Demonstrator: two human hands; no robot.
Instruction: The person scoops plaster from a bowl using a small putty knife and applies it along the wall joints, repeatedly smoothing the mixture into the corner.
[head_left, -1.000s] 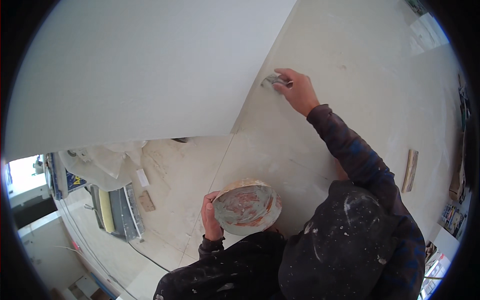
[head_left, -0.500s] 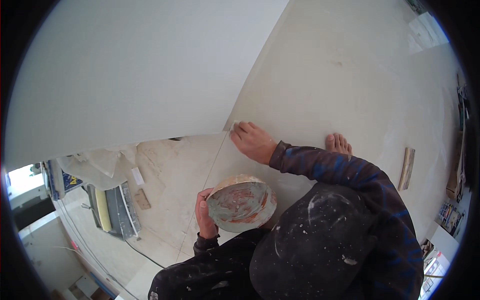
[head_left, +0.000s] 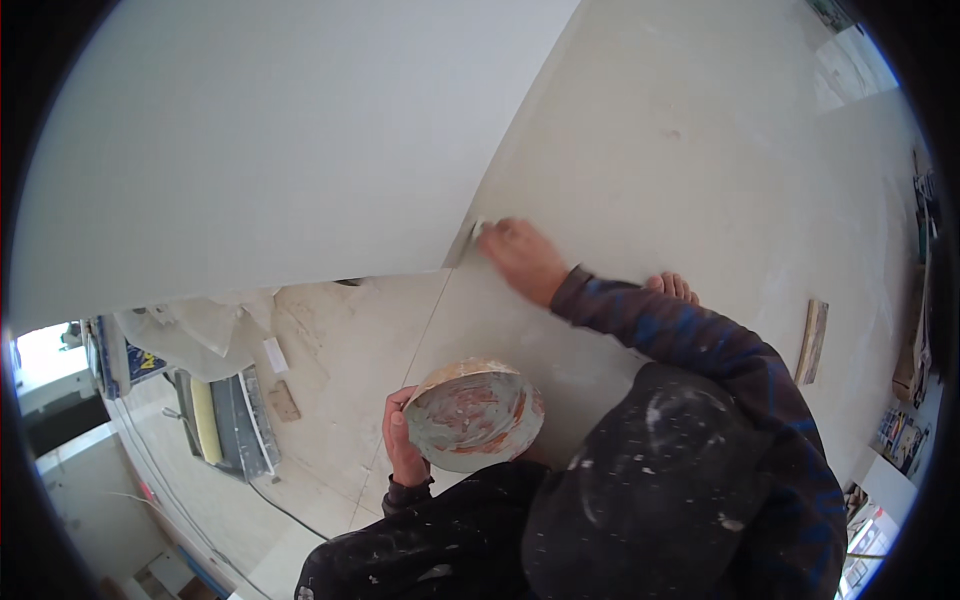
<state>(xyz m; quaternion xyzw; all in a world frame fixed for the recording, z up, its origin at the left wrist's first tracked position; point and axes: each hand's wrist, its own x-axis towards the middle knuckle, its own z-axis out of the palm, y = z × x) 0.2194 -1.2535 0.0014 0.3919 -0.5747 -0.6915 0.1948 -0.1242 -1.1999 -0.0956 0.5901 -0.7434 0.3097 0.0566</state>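
Note:
My left hand (head_left: pixel 400 435) grips the left rim of a round bowl (head_left: pixel 470 415), tilted so its inside shows. Grey and reddish-brown smears coat that inside. Beyond it, my right hand (head_left: pixel 522 258) is at the foot of a white wall (head_left: pixel 270 140), close to its corner. Motion blurs these fingers, which are closed around a small whitish piece (head_left: pixel 478 230) against the wall's lower edge. What kind of thing the piece is cannot be made out.
My bare foot (head_left: pixel 672 287) rests on the pale floor (head_left: pixel 640 170). A wooden strip (head_left: pixel 813 342) lies at right. To the left are crumpled plastic sheeting (head_left: pixel 200 328), a yellow paint roller (head_left: pixel 207 420) on a dark tray, and cables (head_left: pixel 180 495). My paint-flecked knee (head_left: pixel 650 470) is near.
My right hand has moved up and slightly right along the wall's foot with the whitish piece. The bowl and my left hand have shifted slightly left and down.

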